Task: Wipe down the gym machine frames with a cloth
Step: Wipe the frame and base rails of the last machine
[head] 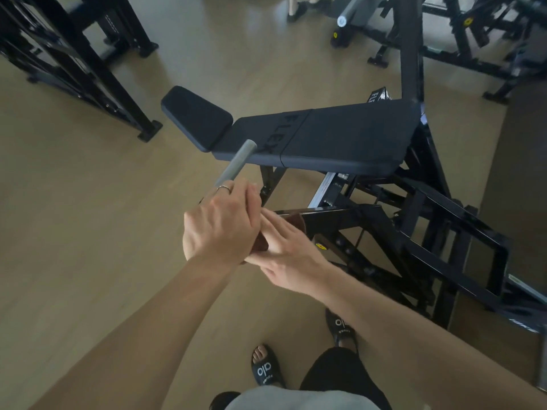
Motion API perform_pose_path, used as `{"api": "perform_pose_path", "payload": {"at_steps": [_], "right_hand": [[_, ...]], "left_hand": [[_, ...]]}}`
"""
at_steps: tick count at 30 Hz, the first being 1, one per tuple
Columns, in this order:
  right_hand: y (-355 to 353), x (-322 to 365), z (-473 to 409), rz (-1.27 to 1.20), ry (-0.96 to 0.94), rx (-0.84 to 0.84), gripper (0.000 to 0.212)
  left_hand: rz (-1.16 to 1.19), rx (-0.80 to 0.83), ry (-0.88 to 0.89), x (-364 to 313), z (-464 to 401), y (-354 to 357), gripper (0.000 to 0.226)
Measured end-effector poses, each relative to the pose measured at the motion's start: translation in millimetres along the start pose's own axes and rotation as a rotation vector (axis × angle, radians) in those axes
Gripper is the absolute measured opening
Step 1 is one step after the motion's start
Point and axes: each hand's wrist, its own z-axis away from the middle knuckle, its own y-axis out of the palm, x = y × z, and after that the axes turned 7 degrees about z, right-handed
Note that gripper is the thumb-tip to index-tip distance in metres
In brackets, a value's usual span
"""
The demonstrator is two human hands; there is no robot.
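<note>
A black gym machine frame (384,226) with a dark padded bench (340,137) stands in front of me. A grey bar handle (235,162) sticks out toward me from the frame. My left hand (220,223) is wrapped round the near end of this handle, a ring on one finger. A brown cloth (262,244) shows as a small patch between my two hands, with another bit at the frame's edge. My right hand (291,247) lies against the cloth with fingers fairly straight, pressing toward my left hand. Most of the cloth is hidden.
Another black rack (74,60) stands at the far left. More machines (473,34) and a grey roller (350,10) are at the back right. A person's feet (299,10) show at the top. My sandalled feet (266,368) stand on the wooden floor (88,232).
</note>
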Motion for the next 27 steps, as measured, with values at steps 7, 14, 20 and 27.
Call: {"api": "perform_pose_path", "payload": {"at_steps": [7, 14, 20, 27], "right_hand": [[19.0, -45.8, 39.6, 0.032, 0.007, -0.024, 0.031], [8.2, -79.7, 85.7, 0.058, 0.355, 0.205, 0.033], [-12.7, -36.1, 39.2, -0.119, 0.307, 0.192, 0.019], [-24.6, -5.2, -11.6, -0.142, 0.042, 0.251, 0.018]], "left_hand": [[-0.004, -0.033, -0.017, 2.6, 0.9, 5.7, 0.046], [0.010, -0.074, -0.005, 3.3, 0.6, 4.5, 0.044], [0.020, -0.032, -0.003, 1.0, 1.0, 2.6, 0.044], [-0.030, 0.035, -0.002, -4.3, -1.9, -3.1, 0.039]]}}
